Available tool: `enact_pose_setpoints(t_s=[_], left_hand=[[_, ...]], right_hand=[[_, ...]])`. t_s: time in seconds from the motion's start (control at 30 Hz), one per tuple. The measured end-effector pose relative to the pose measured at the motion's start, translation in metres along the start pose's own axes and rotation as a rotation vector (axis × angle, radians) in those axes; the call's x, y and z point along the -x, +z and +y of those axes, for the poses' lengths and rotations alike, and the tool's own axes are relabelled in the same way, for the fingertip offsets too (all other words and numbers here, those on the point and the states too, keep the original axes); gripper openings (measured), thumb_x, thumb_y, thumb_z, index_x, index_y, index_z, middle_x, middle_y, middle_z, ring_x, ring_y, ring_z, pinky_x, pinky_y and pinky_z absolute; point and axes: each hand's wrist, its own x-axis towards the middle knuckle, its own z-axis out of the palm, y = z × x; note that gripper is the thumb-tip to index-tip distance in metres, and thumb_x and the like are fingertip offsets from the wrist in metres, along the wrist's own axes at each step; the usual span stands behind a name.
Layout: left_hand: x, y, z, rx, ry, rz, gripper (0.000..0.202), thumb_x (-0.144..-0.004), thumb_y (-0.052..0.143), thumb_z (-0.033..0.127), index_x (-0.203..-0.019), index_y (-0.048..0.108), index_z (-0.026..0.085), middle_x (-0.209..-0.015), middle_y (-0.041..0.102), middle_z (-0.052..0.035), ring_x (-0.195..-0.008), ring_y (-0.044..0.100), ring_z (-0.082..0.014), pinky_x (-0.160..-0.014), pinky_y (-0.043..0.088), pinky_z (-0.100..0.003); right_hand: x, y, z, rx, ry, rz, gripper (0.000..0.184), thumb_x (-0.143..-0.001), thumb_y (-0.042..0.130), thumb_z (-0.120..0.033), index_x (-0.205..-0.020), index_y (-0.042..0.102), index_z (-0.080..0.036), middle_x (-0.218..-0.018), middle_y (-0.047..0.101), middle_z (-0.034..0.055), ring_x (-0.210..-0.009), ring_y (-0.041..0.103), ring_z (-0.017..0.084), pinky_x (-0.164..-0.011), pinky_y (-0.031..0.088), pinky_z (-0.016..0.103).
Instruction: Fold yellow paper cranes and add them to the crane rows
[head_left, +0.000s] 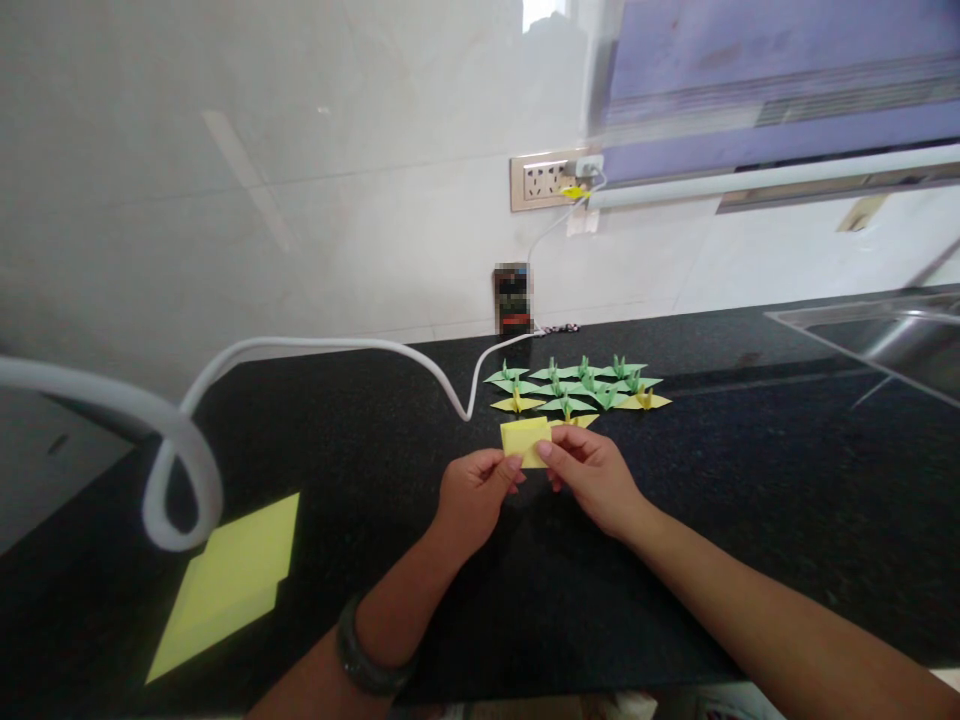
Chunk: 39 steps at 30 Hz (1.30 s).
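A small folded piece of yellow paper (527, 440) is held up between my two hands, above the black countertop (360, 600). My left hand (478, 495) pinches its lower left corner between thumb and fingers. On the right side, my right hand (596, 475) grips it with the thumb pressed on its front face. Just behind the paper stand several green paper cranes (587, 383) in rows, with yellow paper cranes (516, 400) among them. One yellow crane (581, 421) is partly hidden by the held paper and my right hand.
Yellow paper sheets (232, 570) lie overlapping at the left. A thick white cable (337, 342) loops across the left side and back. A phone-like device (514, 298), blurred out, leans against the wall below a socket panel (544, 180). A sink (900, 335) lies at the right.
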Motion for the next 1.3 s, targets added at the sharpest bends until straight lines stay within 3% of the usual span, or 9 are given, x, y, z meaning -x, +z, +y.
enact_pose_setpoints(t_s=[0.2,0.67,0.87,1.07,1.3], left_hand=[[0.0010,0.0022,-0.0031,0.043,-0.015,-0.078,0.031,-0.070,0.051,0.042,-0.067,0.061,0.014,-0.060,0.061,-0.0033,-0.054,0.054,-0.0128,-0.050,0.039,-0.022],[0.0032,0.0020,0.0019,0.141,-0.067,-0.221,0.029,-0.070,0.053,0.038,-0.065,0.062,0.011,-0.061,0.062,-0.0051,-0.054,0.055,-0.0123,-0.054,0.044,-0.023],[0.0026,0.0069,0.0043,0.236,-0.130,-0.168,0.028,-0.067,0.057,0.037,-0.076,0.063,0.011,-0.062,0.064,-0.0040,-0.050,0.056,-0.0108,-0.051,0.044,-0.022],[0.0035,0.0065,0.0065,0.221,-0.179,-0.113,0.029,-0.068,0.056,0.038,-0.067,0.062,0.009,-0.055,0.062,-0.0047,-0.045,0.055,-0.0111,-0.046,0.044,-0.022],[0.0024,0.0053,0.0041,0.226,-0.080,-0.104,0.032,-0.072,0.050,0.041,-0.071,0.062,0.011,-0.058,0.061,-0.0016,-0.054,0.056,-0.0128,-0.052,0.043,-0.022]], right_hand=[[0.0002,-0.0015,-0.0028,0.154,-0.067,0.012,0.023,-0.074,0.051,-0.037,-0.066,0.055,-0.016,-0.050,0.045,-0.0034,-0.042,0.040,0.007,-0.040,0.032,0.020],[-0.0007,-0.0043,0.0010,0.077,-0.026,-0.028,0.027,-0.073,0.051,-0.040,-0.071,0.059,-0.014,-0.055,0.048,-0.0018,-0.044,0.039,0.007,-0.040,0.032,0.019],[0.0014,-0.0027,-0.0037,0.185,-0.091,0.010,0.024,-0.073,0.052,-0.035,-0.064,0.059,-0.014,-0.052,0.046,-0.0026,-0.046,0.040,0.007,-0.043,0.031,0.019],[0.0036,-0.0011,-0.0054,0.241,-0.132,0.002,0.022,-0.074,0.052,-0.031,-0.063,0.059,-0.014,-0.051,0.046,-0.0027,-0.047,0.040,0.008,-0.044,0.032,0.019],[0.0024,-0.0020,-0.0052,0.247,-0.170,-0.004,0.021,-0.074,0.053,-0.029,-0.060,0.058,-0.014,-0.053,0.047,-0.0019,-0.050,0.042,0.008,-0.047,0.033,0.019]])
